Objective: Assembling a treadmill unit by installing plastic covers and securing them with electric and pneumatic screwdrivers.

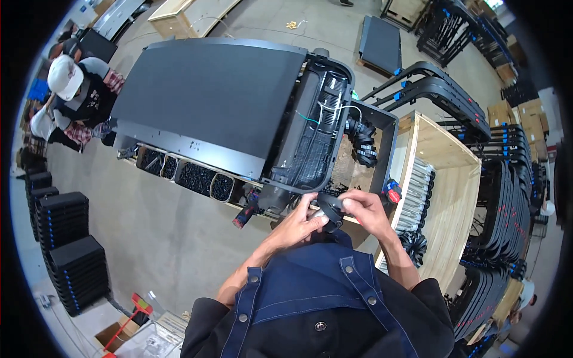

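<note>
In the head view, a small black roller part [332, 209] is held between the left hand [296, 224] and right hand [365, 210], both closed around it, just before the treadmill frame [334, 131]. It is judged rigid, light and smooth, best gripped at its ends.

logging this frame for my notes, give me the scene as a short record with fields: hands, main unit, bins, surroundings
left hand: left hand touching a small dark round part
right hand: right hand holding the same part from the other side
main unit: treadmill deck with open motor bay
bins: row of bins of black fasteners under the deck edge
right side: wooden crate
other people: person in a white cap, far left
</note>
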`<state>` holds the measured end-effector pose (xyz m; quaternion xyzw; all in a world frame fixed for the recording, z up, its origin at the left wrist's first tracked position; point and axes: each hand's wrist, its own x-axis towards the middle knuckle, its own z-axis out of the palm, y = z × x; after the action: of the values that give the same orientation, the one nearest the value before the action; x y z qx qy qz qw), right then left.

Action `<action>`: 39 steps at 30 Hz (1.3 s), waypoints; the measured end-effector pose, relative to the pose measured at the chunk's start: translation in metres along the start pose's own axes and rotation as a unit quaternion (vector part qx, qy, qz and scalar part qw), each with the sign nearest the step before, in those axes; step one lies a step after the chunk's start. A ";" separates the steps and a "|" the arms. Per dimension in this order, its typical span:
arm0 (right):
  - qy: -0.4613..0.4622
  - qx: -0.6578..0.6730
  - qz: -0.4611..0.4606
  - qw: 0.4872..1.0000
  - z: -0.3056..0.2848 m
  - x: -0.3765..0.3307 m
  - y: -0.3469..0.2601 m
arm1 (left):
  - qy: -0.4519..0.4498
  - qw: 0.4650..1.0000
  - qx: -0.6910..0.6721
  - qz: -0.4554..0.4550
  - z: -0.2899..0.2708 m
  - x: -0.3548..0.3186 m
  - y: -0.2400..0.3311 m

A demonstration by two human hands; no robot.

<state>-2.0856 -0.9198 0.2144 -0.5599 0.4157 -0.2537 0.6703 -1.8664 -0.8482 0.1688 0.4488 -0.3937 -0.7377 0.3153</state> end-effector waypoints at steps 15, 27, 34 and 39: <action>0.135 -0.233 -0.158 0.950 0.074 0.009 0.029 | 0.084 0.986 -0.087 0.115 -0.032 -0.018 -0.003; 0.112 -0.116 -0.228 0.960 -0.030 0.227 -0.019 | 0.149 0.829 0.534 0.069 -0.094 0.152 0.214; 0.239 0.069 -0.036 0.968 -0.140 0.401 -0.038 | 0.330 0.730 0.543 0.251 -0.201 0.280 0.213; 0.209 0.043 0.014 0.977 -0.174 0.469 -0.037 | 0.294 0.640 0.672 0.230 -0.295 0.322 0.206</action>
<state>-1.9813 -1.4005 0.1176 -0.4595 0.5432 -0.3733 0.5953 -1.7030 -1.3012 0.1284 0.6255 -0.7578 -0.0030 0.1856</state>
